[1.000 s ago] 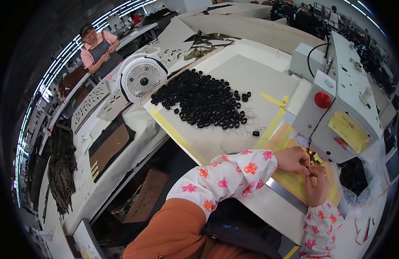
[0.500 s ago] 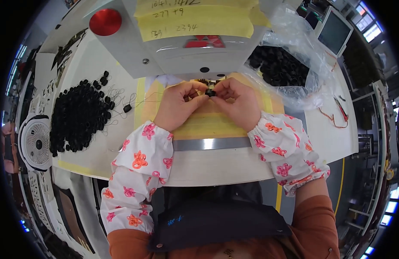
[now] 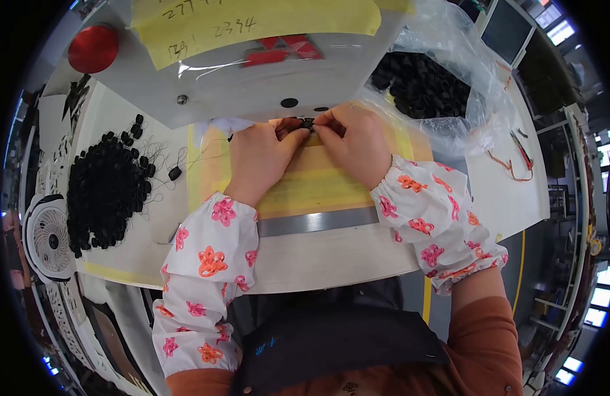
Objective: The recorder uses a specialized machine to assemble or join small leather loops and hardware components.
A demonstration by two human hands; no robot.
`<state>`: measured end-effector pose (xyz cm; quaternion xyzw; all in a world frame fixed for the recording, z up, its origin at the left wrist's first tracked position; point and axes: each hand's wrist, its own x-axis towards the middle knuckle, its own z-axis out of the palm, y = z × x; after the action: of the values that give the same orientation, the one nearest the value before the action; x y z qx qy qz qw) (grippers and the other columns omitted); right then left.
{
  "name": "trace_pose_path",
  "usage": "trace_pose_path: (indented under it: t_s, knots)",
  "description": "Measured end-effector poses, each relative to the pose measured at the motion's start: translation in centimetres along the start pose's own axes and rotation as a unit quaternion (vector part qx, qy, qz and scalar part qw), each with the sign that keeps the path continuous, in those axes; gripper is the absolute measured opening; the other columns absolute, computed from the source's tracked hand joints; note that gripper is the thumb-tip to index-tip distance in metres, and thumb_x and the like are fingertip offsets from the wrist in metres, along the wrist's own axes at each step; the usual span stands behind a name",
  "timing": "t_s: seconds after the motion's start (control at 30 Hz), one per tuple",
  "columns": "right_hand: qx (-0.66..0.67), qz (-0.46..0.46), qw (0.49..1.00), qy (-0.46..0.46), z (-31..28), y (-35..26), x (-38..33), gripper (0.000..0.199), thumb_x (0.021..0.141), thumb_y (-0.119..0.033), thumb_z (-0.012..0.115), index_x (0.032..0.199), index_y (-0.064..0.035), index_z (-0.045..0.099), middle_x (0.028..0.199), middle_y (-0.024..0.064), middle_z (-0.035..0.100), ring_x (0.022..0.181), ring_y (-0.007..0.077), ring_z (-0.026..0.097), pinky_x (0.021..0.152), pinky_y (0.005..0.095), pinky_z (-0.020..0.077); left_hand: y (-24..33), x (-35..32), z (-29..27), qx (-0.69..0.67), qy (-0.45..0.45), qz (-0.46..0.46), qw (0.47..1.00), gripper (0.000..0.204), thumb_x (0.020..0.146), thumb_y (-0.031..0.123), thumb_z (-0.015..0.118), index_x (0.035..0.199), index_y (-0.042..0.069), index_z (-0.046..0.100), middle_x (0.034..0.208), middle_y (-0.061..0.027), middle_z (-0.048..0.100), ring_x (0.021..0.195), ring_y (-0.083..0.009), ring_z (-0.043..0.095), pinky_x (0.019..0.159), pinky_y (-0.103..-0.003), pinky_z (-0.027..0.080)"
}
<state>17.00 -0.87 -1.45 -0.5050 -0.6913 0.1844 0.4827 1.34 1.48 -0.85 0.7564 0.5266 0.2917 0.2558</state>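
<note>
Under the front of a grey sewing machine (image 3: 242, 92), my two hands meet over a small black loop-shaped piece (image 3: 309, 124). My left hand (image 3: 257, 155) pinches its left side between thumb and fingers. From the other side, my right hand (image 3: 358, 142) pinches the right edge with thumb and forefinger. The needle area is mostly hidden by the machine head and my fingers. Thin dark threads run from beside my left hand to a single black piece (image 3: 175, 173) on the table.
A large heap of black pieces (image 3: 107, 191) with loose threads lies at left, beside a white fan (image 3: 51, 239). More black loops (image 3: 420, 82) fill a clear plastic bag (image 3: 483, 99) at right. Red-handled snips (image 3: 524, 153) lie beyond. A metal strip (image 3: 318, 221) crosses the yellow-taped work surface.
The view has shifted and tilted, so the machine head appears lower and farther left. Both hands have moved slightly toward the machine, still pinching the black piece.
</note>
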Motion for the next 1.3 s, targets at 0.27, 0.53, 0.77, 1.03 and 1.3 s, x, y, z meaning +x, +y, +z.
trace_pose_path:
  t_s: [0.27,0.53,0.77,1.03,1.3]
  knots:
    - [-0.005,0.011,1.000,0.000,0.0,-0.2,0.2,0.006,0.068,-0.002,0.060,0.071,0.0005,0.054,0.066,0.0140,0.057,0.061,0.0306,0.055,0.054,0.0359,0.0431,-0.3,0.1,-0.2,-0.108,-0.035,-0.079,0.990,0.027,0.075,0.020,0.064,0.090,-0.003,0.063,0.075,-0.0052,0.065,0.065,-0.0054,0.056,0.060,-0.020,0.044]
    - [-0.051,-0.027,0.998,-0.011,-0.4,0.2,0.3,0.010,0.071,-0.006,0.063,0.077,0.0027,0.061,0.066,0.0138,0.060,0.055,0.0205,0.057,0.051,0.0279,0.0442,-0.4,0.3,-0.2,-0.086,-0.045,-0.060,0.993,0.028,0.077,0.022,0.063,0.091,-0.002,0.063,0.079,-0.0061,0.065,0.069,-0.0065,0.057,0.063,-0.020,0.043]
    - [-0.028,0.002,1.000,-0.012,-0.8,-0.1,0.5,0.007,0.068,-0.003,0.061,0.070,0.0002,0.054,0.064,0.0153,0.056,0.061,0.0325,0.054,0.054,0.0375,0.0428,-0.3,0.4,-0.1,-0.063,-0.051,-0.058,0.995,0.029,0.078,0.025,0.063,0.091,0.000,0.063,0.078,-0.0058,0.066,0.067,-0.0060,0.057,0.062,-0.020,0.043]
    - [-0.077,-0.015,0.996,-0.045,-1.1,-0.1,1.1,0.010,0.068,-0.004,0.061,0.067,0.0008,0.052,0.063,0.0163,0.056,0.059,0.0334,0.054,0.053,0.0375,0.0435,0.0,0.7,-0.9,-0.008,-0.032,-0.019,0.999,0.023,0.074,0.028,0.062,0.077,0.005,0.065,0.066,-0.0046,0.062,0.057,-0.0155,0.058,0.054,-0.027,0.043]
    - [-0.100,0.009,0.992,-0.075,-1.2,-0.1,1.6,0.011,0.066,-0.004,0.062,0.065,0.0009,0.052,0.061,0.0161,0.056,0.059,0.0336,0.055,0.052,0.0379,0.0442,0.4,0.7,-1.2,0.043,-0.047,-0.024,0.998,0.024,0.074,0.030,0.063,0.072,0.006,0.063,0.060,-0.0013,0.059,0.052,-0.0134,0.054,0.049,-0.027,0.040]
